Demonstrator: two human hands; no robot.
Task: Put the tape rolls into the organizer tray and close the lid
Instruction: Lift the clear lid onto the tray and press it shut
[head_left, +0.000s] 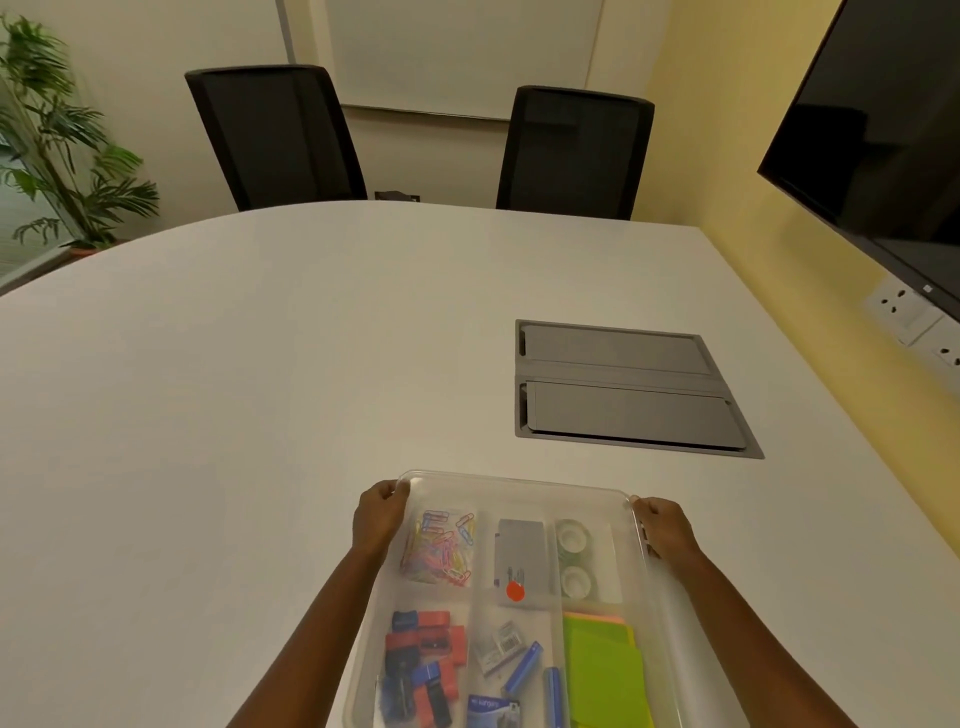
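A clear plastic organizer tray (519, 486) lies on the white table at the bottom centre, covered by its see-through lid. Two clear tape rolls (574, 558) sit in its far right compartment, one behind the other. My left hand (378, 517) grips the lid's far left corner. My right hand (665, 527) grips the far right corner and edge. Other compartments hold coloured paper clips (441, 548), a grey stapler box (522, 558), red and blue sharpeners (423, 665), staple boxes and green sticky notes (605, 670).
A grey cable hatch (623, 387) is set into the table (260, 389) beyond the tray on the right. Two black chairs (280, 135) stand at the far edge. A dark screen (883, 130) hangs on the right wall, and a plant (57, 140) stands at left.
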